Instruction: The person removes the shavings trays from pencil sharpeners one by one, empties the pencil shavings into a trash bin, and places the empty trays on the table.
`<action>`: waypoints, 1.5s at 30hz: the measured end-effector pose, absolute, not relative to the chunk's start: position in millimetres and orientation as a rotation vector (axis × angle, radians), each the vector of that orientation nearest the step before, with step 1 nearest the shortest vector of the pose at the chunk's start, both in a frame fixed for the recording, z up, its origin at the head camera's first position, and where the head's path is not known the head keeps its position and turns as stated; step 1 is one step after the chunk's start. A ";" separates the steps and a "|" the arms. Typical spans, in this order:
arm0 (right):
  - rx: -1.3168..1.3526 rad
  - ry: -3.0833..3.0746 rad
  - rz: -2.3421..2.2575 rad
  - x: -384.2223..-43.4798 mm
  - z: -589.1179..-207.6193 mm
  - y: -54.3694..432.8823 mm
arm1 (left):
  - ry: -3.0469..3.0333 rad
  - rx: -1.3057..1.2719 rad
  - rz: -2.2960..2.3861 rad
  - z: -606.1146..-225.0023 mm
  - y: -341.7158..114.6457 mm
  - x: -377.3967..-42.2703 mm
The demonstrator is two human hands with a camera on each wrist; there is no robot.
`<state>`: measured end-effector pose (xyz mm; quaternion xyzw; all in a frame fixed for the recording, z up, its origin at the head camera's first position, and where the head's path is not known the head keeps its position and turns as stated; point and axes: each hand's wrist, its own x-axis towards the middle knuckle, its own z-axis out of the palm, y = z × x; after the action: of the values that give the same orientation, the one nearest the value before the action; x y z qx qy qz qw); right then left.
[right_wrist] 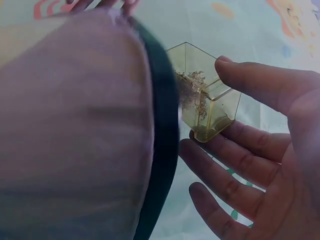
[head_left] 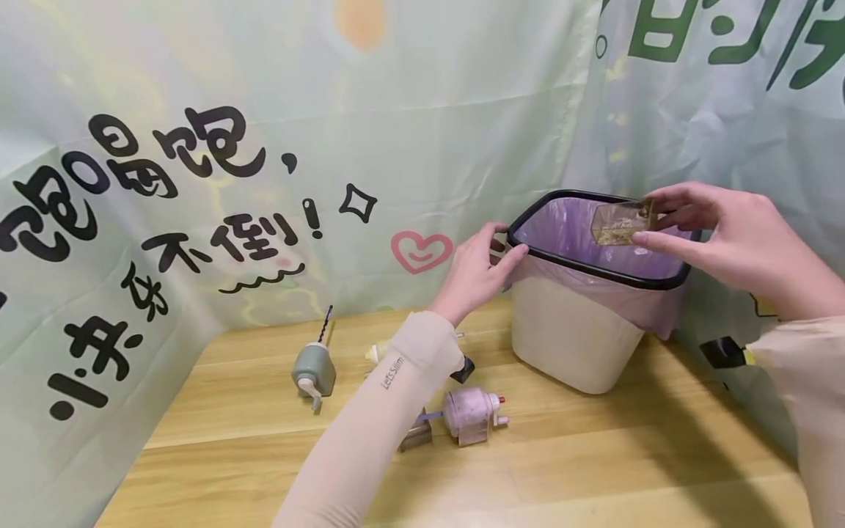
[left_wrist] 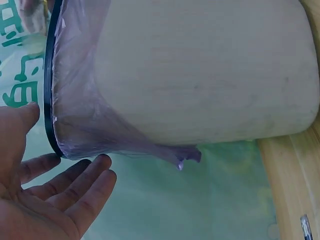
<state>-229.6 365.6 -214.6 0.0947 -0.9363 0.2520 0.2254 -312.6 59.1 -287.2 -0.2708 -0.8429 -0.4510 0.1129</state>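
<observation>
My right hand (head_left: 733, 235) pinches a small see-through yellowish shavings drawer (head_left: 620, 224) between thumb and fingers, over the mouth of a bin (head_left: 568, 330). Pencil shavings (right_wrist: 192, 92) show inside the tilted drawer in the right wrist view. A purple bag (left_wrist: 80, 115) lines the cream bin and folds down over its outside, under a black rim (head_left: 594, 273). At the rim's left corner rests my left hand (head_left: 472, 271), its fingers spread and fairly straight, as the left wrist view shows.
On the wooden table stand a grey-green pencil sharpener (head_left: 315, 369) with a dark pencil and a pink pencil sharpener (head_left: 467, 414) with a pencil in it. My left sleeve (head_left: 370, 433) partly covers a pale yellow item (head_left: 376, 352). Printed cloth (head_left: 330, 88) hangs behind.
</observation>
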 end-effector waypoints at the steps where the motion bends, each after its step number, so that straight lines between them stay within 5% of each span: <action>1: 0.266 -2.588 0.682 -232.6 -212.1 366.9 | -2.466 -0.787 -1.319 -285.6 60.4 -312.7; 26: 0.470 -2.660 0.284 -263.9 -199.5 370.4 | -2.528 -0.693 -1.258 -282.3 70.8 -319.4; 45: 0.557 -2.686 0.089 -257.3 -189.7 368.2 | -2.550 -0.653 -1.324 -282.1 76.3 -317.2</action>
<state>-257.3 368.2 -189.7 0.1988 -0.9595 0.0319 0.1970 -317.2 76.3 -282.1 -0.2206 -0.8614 -0.4472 0.0972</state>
